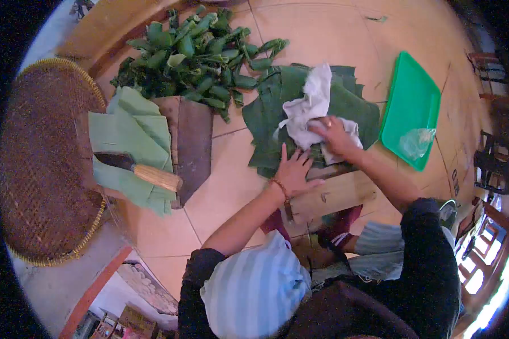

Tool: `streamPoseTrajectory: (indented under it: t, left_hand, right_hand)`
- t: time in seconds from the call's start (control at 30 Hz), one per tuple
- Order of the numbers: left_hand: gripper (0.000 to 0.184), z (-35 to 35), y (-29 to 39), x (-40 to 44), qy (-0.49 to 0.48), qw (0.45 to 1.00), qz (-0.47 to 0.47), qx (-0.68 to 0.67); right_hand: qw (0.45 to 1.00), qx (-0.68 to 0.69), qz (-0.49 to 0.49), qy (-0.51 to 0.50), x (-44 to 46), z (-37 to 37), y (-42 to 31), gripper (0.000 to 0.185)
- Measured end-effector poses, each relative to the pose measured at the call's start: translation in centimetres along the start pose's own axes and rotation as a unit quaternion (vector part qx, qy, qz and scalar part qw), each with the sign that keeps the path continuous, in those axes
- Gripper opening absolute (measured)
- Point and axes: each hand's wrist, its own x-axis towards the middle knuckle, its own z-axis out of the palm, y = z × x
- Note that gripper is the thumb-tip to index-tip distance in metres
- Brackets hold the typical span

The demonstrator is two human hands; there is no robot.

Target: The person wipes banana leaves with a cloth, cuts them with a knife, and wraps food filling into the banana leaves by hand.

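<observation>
Leaf stack (353, 106) lay just beside the green tray (414, 101) | left hand (294, 171) spread wide at its near edge; right hand (336, 138) gripped the white cloth (314, 100) | leaves looked light, limp, probably smooth, easily torn; flat palm near edges seemed the safest hold

Setting: apparently a home | tiled floor (223, 169) is showing | woven tray (48, 158) is lying left | furniture (495, 164) is standing right

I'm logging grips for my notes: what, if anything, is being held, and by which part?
The right hand grips the white cloth near its bunched middle, leaving one end free. The left hand, spread flat on the green leaves, seems to hold nothing.
</observation>
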Motion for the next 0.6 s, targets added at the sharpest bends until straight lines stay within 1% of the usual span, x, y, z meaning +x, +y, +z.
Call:
streamPoseTrajectory:
  t: [0.1, 0.2, 0.3, 0.4, 0.43, 0.5, 0.53, 0.6]
  left_hand:
    - [0.082, 0.3, -0.1, -0.1, 0.032, 0.999, 0.011, 0.009]
    - [0.083, 0.2, -0.3, 0.0, 0.03, 0.999, 0.013, 0.019]
    - [0.083, 0.8, -0.7, 0.4, 0.032, 0.999, 0.017, 0.015]
    - [0.083, 1.6, -0.6, 0.2, 0.044, 0.999, 0.013, 0.013]
    - [0.083, 0.8, -0.2, -0.2, 0.015, 1.0, 0.004, 0.005]
    - [0.083, -0.6, -0.2, 0.0, -0.047, 0.999, -0.003, -0.002]
    - [0.083, -0.3, -0.2, 0.0, -0.026, 1.0, 0.004, -0.004]
    - [0.083, 0.0, -0.4, 0.2, 0.024, 1.0, 0.016, -0.001]
  right_hand:
    - [0.992, -0.051, 0.095, 0.072, 2.0, -0.5, 3.0, 0.052]
    - [0.975, -0.067, 0.182, 0.109, 5.1, -1.6, 5.8, 0.051]
    - [0.975, -0.036, 0.193, 0.104, 5.6, -2.5, 5.9, 0.052]
    - [0.991, -0.066, 0.071, 0.09, 2.2, 0.0, 2.7, 0.036]
    - [0.994, -0.067, 0.036, 0.077, 0.8, 0.9, 1.6, 0.031]
    - [0.997, -0.069, 0.031, -0.006, -0.4, 1.7, 1.0, 0.036]
    - [0.996, -0.074, 0.027, -0.043, -0.7, 1.5, 1.1, 0.039]
    - [0.989, -0.1, 0.104, 0.031, 1.6, 0.9, 2.7, 0.038]
